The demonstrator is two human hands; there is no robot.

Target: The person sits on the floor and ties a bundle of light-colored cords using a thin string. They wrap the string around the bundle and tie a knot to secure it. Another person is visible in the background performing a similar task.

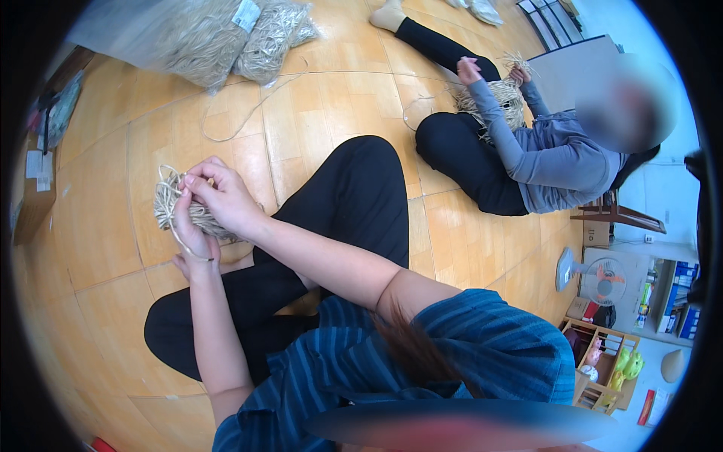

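A bundle of beige twine [162, 207] is held above my crossed legs, toward the left of the view. My left hand [194, 237] is closed around its near side, thumb up. From above, my right hand [226, 197] pinches at the top of the bundle, fingertips close to my left thumb; a strand seems to be between them. Small loops stick up at the bundle's far end. One loose strand [178, 239] curves down across my left hand to the wrist. The palm side of the grip is hidden.
Clear plastic bags of twine [275, 41] lie on the tiled floor [98, 241] ahead. A long strand [226, 138] trails from them. At the right sits another person [557, 154] with a twine bundle [503, 102] in the lap. A fan [605, 280] and shelves stand beyond.
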